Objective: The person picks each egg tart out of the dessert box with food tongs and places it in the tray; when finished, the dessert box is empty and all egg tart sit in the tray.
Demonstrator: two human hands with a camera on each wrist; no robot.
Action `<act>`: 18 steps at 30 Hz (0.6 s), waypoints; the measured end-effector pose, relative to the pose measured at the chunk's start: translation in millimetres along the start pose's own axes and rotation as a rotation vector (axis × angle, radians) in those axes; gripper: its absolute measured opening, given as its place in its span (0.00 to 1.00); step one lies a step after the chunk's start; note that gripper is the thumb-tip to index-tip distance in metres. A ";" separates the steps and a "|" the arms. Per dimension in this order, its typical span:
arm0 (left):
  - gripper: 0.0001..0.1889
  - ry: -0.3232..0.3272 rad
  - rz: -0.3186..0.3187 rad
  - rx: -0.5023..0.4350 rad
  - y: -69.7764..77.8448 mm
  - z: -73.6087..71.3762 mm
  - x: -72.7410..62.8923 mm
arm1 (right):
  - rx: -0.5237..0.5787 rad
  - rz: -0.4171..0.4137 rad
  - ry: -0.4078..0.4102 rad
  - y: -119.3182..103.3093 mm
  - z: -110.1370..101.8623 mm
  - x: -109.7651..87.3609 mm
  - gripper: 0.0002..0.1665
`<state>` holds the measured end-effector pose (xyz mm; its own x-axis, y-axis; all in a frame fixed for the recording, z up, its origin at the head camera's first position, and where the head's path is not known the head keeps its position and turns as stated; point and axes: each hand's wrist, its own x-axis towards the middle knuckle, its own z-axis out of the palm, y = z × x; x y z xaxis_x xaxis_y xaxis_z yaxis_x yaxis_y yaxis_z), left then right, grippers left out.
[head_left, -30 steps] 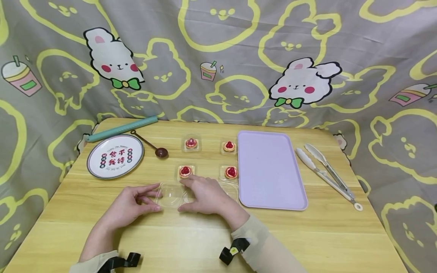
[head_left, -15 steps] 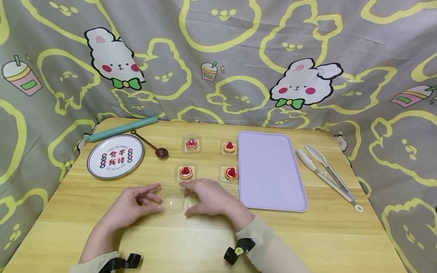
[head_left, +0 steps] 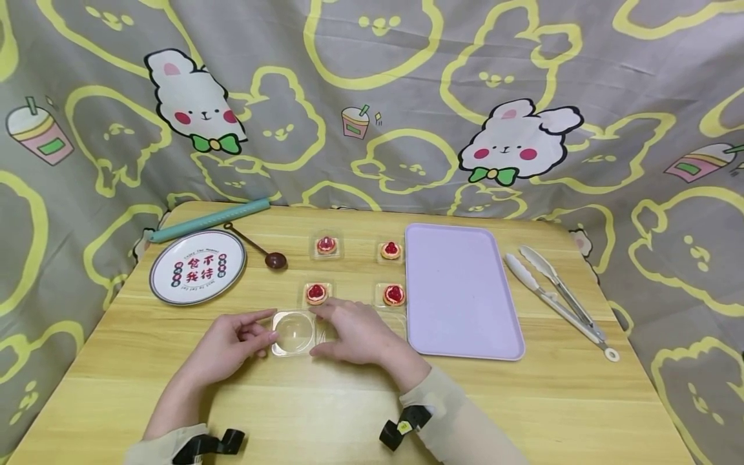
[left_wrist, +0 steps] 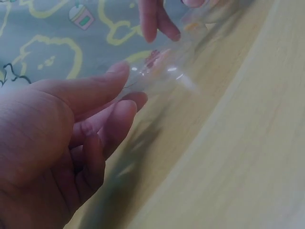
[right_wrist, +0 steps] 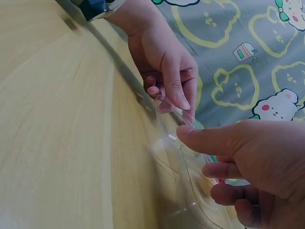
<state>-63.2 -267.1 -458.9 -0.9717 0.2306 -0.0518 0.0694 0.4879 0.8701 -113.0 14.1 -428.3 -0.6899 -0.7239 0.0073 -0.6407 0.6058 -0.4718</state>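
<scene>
In the head view a clear plastic box piece (head_left: 293, 333) with a round hollow is lifted at the near middle of the table. My left hand (head_left: 232, 342) pinches its left edge between thumb and fingers. At its right edge is my right hand (head_left: 357, 332), thumb and index spread apart; in the right wrist view the thumb (right_wrist: 195, 136) lies at the plastic's rim. More clear plastic (head_left: 397, 321) shows under and beyond the right hand, partly hidden. Behind stand small red-topped tarts in clear boxes, the nearest tart (head_left: 316, 294) just past my right fingertips.
A lilac tray (head_left: 462, 290) lies right of the tarts, with tongs (head_left: 560, 303) beyond it. On the left are a white plate (head_left: 197, 268), a brown ladle (head_left: 275, 260) and a green roll (head_left: 209, 220). A patterned curtain (head_left: 407, 97) hangs behind the table.
The clear box piece tilted down toward me, then came back up so its round hollow shows. My left thumb now lies over its edge; the right hand drew back slightly, then returned.
</scene>
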 end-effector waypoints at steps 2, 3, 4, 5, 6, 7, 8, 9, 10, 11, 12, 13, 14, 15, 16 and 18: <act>0.27 -0.005 -0.001 -0.002 0.1 0.1 1.8 | -0.004 -0.004 0.010 1.5 -0.7 -0.4 0.45; 0.27 -0.007 -0.004 -0.001 0.1 -0.3 2.4 | -0.003 -0.006 0.014 2.3 -1.2 -0.8 0.45; 0.27 -0.009 -0.008 0.003 -0.2 -1.5 2.6 | 0.001 -0.010 0.019 3.2 -1.8 -0.8 0.45; 0.27 -0.006 -0.016 0.009 -0.4 -3.0 2.8 | 0.007 -0.013 0.023 3.9 -2.9 -1.2 0.45; 0.28 0.000 -0.023 0.017 -0.6 -5.0 3.0 | 0.013 -0.014 0.029 4.6 -4.3 -1.6 0.44; 0.28 0.008 -0.030 0.026 -0.4 -7.5 3.2 | 0.021 -0.015 0.035 5.4 -6.1 -2.0 0.44; 0.28 0.018 -0.034 0.037 0.4 -10.6 3.2 | 0.028 -0.017 0.040 6.3 -8.2 -2.5 0.43; 0.28 0.031 -0.036 0.053 1.3 -13.9 3.4 | 0.034 -0.017 0.043 7.5 -10.7 -2.8 0.42; 0.28 0.046 -0.032 0.072 2.7 -17.5 3.9 | 0.040 -0.016 0.046 8.9 -13.5 -3.0 0.41; 0.28 0.063 -0.026 0.090 4.7 -21.0 4.5 | 0.047 -0.014 0.049 10.2 -16.9 -3.2 0.40; 0.27 0.079 -0.018 0.107 6.8 -24.5 5.6 | 0.051 -0.014 0.053 12.1 -20.4 -3.1 0.39; 0.27 0.093 -0.009 0.122 9.5 -27.6 7.1 | 0.058 -0.013 0.056 14.4 -24.2 -2.8 0.38; 0.27 0.106 0.001 0.140 12.3 -30.5 9.2 | 0.065 -0.013 0.060 17.1 -28.2 -2.2 0.38; 0.27 0.118 0.010 0.157 15.1 -32.8 11.9 | 0.075 -0.010 0.062 20.2 -32.2 -1.5 0.38; 0.27 0.127 0.015 0.171 17.9 -34.5 15.3 | 0.087 -0.006 0.066 23.6 -36.3 -0.5 0.38; 0.29 0.130 0.013 0.186 23.5 -36.5 23.9 | 0.128 0.006 0.072 31.0 -44.8 1.9 0.38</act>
<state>-93.1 -280.9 -421.8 -0.9906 0.1328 0.0329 0.1106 0.6356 0.7641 -149.2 46.3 -403.4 -0.7188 -0.6921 0.0651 -0.5915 0.5598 -0.5803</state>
